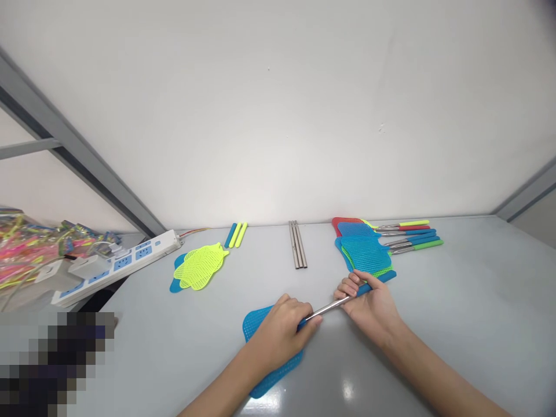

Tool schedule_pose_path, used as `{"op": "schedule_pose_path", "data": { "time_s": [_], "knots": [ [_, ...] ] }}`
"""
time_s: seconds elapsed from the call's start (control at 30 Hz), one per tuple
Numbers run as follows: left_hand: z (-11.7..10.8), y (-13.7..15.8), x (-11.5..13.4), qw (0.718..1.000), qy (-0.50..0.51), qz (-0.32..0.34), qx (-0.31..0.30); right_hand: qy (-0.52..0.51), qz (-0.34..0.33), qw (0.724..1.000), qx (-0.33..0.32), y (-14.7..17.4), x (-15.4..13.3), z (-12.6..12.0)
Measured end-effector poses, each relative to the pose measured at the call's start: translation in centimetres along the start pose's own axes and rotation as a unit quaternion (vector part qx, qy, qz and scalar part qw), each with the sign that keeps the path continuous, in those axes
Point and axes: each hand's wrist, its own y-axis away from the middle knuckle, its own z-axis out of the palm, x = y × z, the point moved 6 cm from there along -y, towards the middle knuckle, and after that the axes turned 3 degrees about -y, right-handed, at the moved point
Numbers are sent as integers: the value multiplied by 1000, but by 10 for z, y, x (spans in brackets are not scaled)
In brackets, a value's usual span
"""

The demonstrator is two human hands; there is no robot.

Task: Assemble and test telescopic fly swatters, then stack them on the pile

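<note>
Between my hands, above the grey table, is a blue fly swatter (278, 370) with a metal rod and a blue grip. My left hand (289, 324) is closed around the neck, where the perforated head meets the rod, and covers part of the head. My right hand (369, 301) wraps round the handle end, its fingers curled over the rod and the blue grip. Just beyond my right hand lies a pile of assembled fly swatters (365, 252), red, blue and green, with their handles pointing right.
Several metal rods (297, 246) lie at the back middle. Loose yellow swatter heads (200, 266) overlap a blue one at left, near blue and yellow grips (236, 235). A white power strip (130, 263) runs along the left edge, beside colourful plastic-wrapped packages (39, 249). A wall stands behind.
</note>
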Motion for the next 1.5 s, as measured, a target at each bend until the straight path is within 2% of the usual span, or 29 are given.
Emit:
{"op": "schedule_pose_path", "data": {
  "time_s": [0.17, 0.37, 0.67, 1.5],
  "knots": [
    [0, 0, 0, 1000, 3, 15, -2, -2, -5, 1000, 1, 1, -6, 5],
    [-2, 0, 4, 999, 10, 40, 3, 14, 12, 999, -44, -1, -8, 9],
    [-2, 3, 4, 999, 26, 41, -15, 23, -25, 994, -100, 4, -16, 17],
    [9, 3, 6, 999, 8, 22, -46, 11, -17, 997, -76, -4, -13, 7]
  ]
}}
